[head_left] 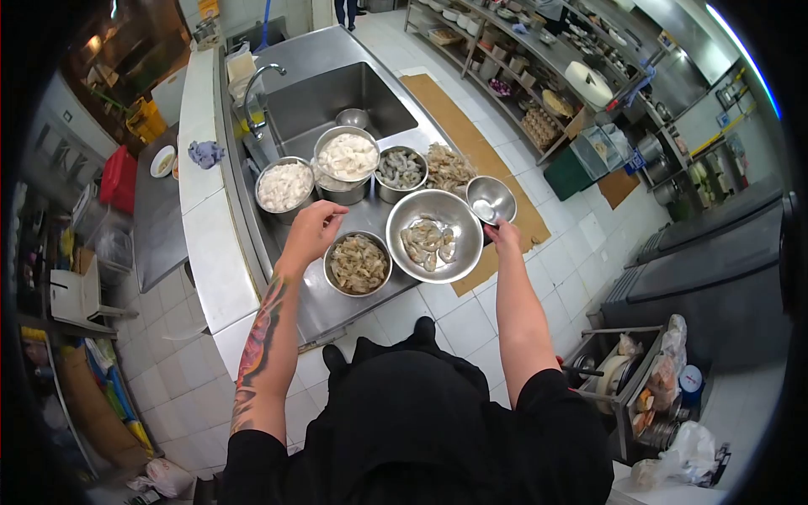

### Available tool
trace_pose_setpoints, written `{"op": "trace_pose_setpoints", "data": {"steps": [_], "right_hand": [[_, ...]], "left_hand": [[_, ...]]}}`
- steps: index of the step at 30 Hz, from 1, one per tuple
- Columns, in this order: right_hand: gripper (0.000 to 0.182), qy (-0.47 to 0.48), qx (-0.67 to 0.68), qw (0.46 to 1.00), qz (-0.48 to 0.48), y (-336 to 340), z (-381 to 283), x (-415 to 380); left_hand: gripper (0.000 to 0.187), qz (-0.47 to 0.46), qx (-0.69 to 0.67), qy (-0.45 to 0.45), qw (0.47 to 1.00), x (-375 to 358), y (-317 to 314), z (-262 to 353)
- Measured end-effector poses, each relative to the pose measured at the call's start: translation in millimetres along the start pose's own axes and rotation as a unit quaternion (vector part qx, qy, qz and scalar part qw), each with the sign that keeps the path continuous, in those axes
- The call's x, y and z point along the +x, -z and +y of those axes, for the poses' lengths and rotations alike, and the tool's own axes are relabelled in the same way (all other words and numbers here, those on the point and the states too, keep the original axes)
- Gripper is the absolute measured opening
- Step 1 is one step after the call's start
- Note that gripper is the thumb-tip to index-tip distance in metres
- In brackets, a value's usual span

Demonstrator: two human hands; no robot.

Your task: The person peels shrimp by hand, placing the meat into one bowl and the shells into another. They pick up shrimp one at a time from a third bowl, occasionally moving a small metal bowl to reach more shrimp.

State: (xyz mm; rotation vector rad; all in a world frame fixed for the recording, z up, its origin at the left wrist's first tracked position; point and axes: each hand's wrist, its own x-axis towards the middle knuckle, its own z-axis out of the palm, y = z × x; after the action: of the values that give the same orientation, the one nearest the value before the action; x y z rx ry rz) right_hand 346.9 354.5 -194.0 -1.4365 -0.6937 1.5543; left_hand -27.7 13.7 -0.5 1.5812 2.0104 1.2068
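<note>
My right hand (502, 236) grips the rim of a small steel bowl (491, 199), which is tilted and shows a shiny inside. Just left of it, a large steel bowl (398, 220) has several shrimp (428, 242) at its bottom. My left hand (318, 225) hovers above the counter, loosely curled, fingers a little apart, with nothing visible in them. Below it stands a steel pot of shrimp or shells (358, 263). Beyond are two containers of pale peeled meat (284, 186) (348, 155), a pot of grey shrimp (401, 170) and a heap of shrimp shells (449, 168).
A steel sink (337, 97) with a tap (257, 97) lies at the back, a small metal bowl (352, 118) inside it. A white tiled ledge (210, 223) runs along the left, with a blue cloth (205, 153) on it. Cardboard (438, 97) covers floor at right; shelves (513, 71) stand beyond.
</note>
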Motion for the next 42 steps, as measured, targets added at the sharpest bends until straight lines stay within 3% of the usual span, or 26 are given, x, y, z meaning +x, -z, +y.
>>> {"op": "trace_pose_setpoints", "data": {"steps": [2, 5, 9, 10, 11, 13, 15, 19, 21, 25, 27, 34, 36, 37, 39, 40, 41, 42], "right_hand": [[0.025, 0.029, -0.021, 0.999, 0.021, 3, 8, 6], [0.026, 0.028, -0.105, 0.994, -0.033, 12, 5, -2], [0.026, 0.011, -0.224, 0.975, -0.002, 15, -16, -24], [0.027, 0.201, -0.301, 0.931, 0.053, 15, -13, -34], [0.028, 0.382, -0.362, 0.844, 0.105, 13, -9, -44], [0.025, 0.422, -0.33, 0.844, -0.024, -9, 7, -71], [0.021, 0.365, -0.427, 0.803, -0.2, -34, 8, -118], [0.017, 0.333, -0.547, 0.747, -0.18, -55, 17, -137], [0.015, 0.337, -0.684, 0.63, -0.149, -57, 23, -134], [0.016, 0.339, -0.724, 0.584, -0.143, -64, 52, -149], [0.02, 0.402, -0.708, 0.564, -0.138, -64, 63, -152], [0.022, 0.362, -0.732, 0.555, -0.157, -61, 54, -156], [0.022, 0.36, -0.658, 0.637, -0.175, -56, 56, -150], [0.022, 0.362, -0.658, 0.637, -0.176, -55, 56, -145], [0.022, 0.344, -0.541, 0.741, -0.197, -50, 56, -132], [0.018, 0.27, -0.49, 0.801, -0.214, -51, 58, -126], [0.018, 0.267, -0.49, 0.802, -0.214, -48, 61, -120], [0.018, 0.209, -0.415, 0.85, -0.247, -49, 52, -129]], "left_hand": [[0.018, -0.018, 0.01, 0.003, 1.0, 0, 0, 6], [0.019, -0.031, 0.015, 0.006, 0.999, 1, -1, 5], [0.019, -0.023, 0.016, 0.01, 1.0, 0, 1, 0], [0.019, -0.022, 0.015, 0.012, 1.0, 0, 2, 0], [0.019, -0.021, 0.014, 0.012, 1.0, 1, 2, -1], [0.019, -0.019, 0.007, 0.009, 1.0, 1, 1, -2], [0.02, -0.018, 0.002, 0.004, 1.0, 1, 0, -4], [0.019, -0.028, 0.014, 0.007, 0.999, -1, 1, -1], [0.019, -0.031, 0.014, 0.015, 0.999, -2, 2, 0], [0.019, -0.036, 0.016, 0.005, 0.999, -1, 1, -1], [0.018, -0.033, 0.02, 0.005, 0.999, -3, 1, -3], [0.02, -0.049, 0.03, -0.009, 0.998, -4, -4, -2], [0.02, -0.052, 0.037, -0.021, 0.998, -5, -6, -1], [0.021, -0.059, 0.036, -0.02, 0.997, -7, -8, 0], [0.022, -0.065, 0.036, -0.017, 0.997, -8, -10, 1], [0.022, -0.076, 0.033, -0.021, 0.996, -9, -11, 1], [0.023, -0.088, 0.03, -0.025, 0.995, -10, -14, 2], [0.023, -0.091, 0.029, -0.025, 0.995, -11, -16, 4]]}}
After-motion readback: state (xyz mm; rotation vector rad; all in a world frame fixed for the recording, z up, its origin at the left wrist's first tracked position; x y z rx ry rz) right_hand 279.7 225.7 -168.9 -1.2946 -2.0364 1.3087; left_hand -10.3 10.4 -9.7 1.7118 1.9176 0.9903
